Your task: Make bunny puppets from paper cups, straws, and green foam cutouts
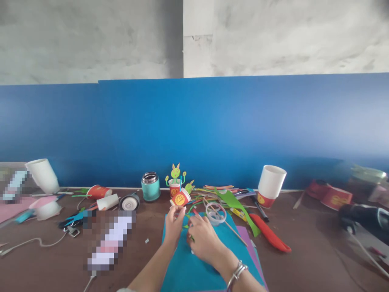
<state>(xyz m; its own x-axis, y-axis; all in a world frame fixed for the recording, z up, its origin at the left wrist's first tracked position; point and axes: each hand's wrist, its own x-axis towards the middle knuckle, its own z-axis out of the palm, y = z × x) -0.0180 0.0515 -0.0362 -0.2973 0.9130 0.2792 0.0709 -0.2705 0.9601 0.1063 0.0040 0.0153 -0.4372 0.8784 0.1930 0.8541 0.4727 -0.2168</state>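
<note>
My left hand (174, 225) is closed, its fingertips pinching the rim of a small red and white paper cup (180, 198) that tilts to one side. A thin blue strip sticks up by that cup. Over the blue paper (178, 267), my right hand (203, 235) has its fingers curled together, with bits of green showing around them; what they hold is hidden. Just behind the held cup stands another red paper cup (174, 191) carrying a green paper rabbit figure (175, 173). A second green paper head (189, 187) shows beside it.
A clear tape roll (215, 213), a wooden stick (235, 233), a green strip (240, 209) and a red balloon-like piece (270, 233) lie right of my hands. Stacked white cups (272, 182) stand behind. Leftward are a teal jar (150, 187) and a blurred-out phone-like object (112, 241).
</note>
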